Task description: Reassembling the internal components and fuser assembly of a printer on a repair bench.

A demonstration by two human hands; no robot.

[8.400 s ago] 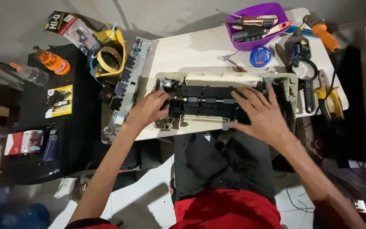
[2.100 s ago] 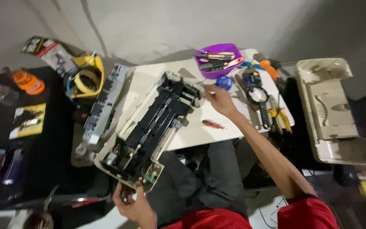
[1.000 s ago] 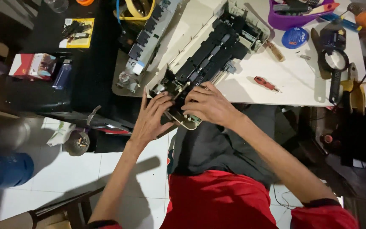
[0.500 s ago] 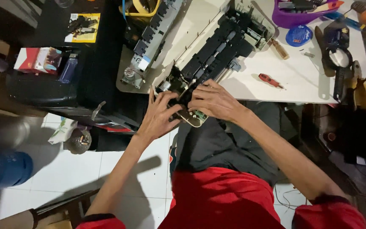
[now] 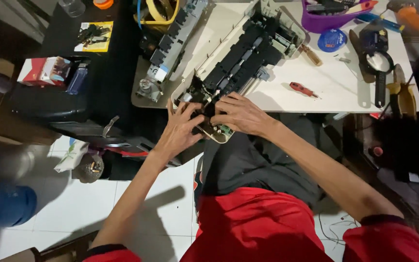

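Both hands, left hand (image 5: pixel 183 128) and right hand (image 5: pixel 238 114), grip the near end of an opened printer mechanism (image 5: pixel 241 63), apparently mid-disassembly, a red screwdriver (image 5: pixel 302 89) lying beyond the right hand.

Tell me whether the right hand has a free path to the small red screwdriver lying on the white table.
Probably yes. The right hand rests on the near end of the printer mechanism, and the red screwdriver lies in the open on the white table, with only bare tabletop between them.

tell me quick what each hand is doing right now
Left hand: fingers curled on the near end of the printer mechanism.
Right hand: fingers bent, gripping the same end.
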